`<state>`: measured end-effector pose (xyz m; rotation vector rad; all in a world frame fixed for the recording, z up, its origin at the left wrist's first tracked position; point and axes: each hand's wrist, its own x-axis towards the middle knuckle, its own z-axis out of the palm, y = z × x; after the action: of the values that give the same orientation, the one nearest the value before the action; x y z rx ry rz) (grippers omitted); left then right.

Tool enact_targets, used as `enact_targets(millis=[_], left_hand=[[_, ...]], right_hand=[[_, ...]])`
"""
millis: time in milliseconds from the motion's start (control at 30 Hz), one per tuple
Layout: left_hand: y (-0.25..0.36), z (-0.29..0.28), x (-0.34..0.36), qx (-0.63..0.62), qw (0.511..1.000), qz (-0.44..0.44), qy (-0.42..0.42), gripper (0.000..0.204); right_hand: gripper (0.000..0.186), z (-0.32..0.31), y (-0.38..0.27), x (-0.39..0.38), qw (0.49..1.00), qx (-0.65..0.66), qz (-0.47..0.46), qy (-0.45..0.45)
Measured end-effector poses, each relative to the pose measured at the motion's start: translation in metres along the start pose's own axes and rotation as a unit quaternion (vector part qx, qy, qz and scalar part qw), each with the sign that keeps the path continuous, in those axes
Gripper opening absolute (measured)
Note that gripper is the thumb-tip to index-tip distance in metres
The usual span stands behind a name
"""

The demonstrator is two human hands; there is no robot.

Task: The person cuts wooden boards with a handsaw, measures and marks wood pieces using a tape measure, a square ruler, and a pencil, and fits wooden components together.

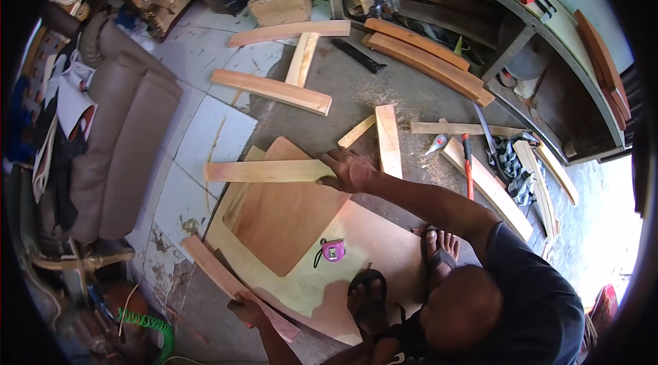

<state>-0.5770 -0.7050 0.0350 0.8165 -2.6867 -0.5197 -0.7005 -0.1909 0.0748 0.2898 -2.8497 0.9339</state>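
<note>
Your right hand (348,170) has its fingers clamped on the right end of the pale plank (264,171), which reaches leftward over the brown board (284,217), so the likeliest trouble is the far end: with a hold at one end only, its weight could make it dip or swing if your wrist slackens. Your left hand (248,310) is on the edge of the reddish plank (216,272) lower down, its fingers bent; you cannot be shown to have a full grip, since I cannot tell whether they close underneath. If they don't, that plank could slip or roll when pushed. The brown board lies loose-looking on the large pale sheet (401,235), and a sideways shove might slide it and whatever touches it. The purple tape measure (334,250) sits on that sheet between your hands, where a low sweep could knock it. Your left foot (371,289) is in an open sandal on the same sheet, so a dropped plank could catch your toes. Beyond your right hand, the short block (388,139) stands near enough to your knuckles to be bumped by a careless reach.
</note>
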Motion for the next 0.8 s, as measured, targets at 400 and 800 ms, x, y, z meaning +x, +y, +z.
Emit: enact_targets(millis=[400,800], left_hand=[[-0.006,0.018,0.0,0.259,0.965,0.004,-0.033,0.067],[-0.006,0.014,-0.014,0.232,0.97,-0.058,-0.043,0.076]], right_hand=[[0.092,-0.022,0.1,-0.079,0.906,-0.084,0.389,0.145],[0.074,-0.074,0.062,-0.072,0.77,0.548,0.304,0.123]])
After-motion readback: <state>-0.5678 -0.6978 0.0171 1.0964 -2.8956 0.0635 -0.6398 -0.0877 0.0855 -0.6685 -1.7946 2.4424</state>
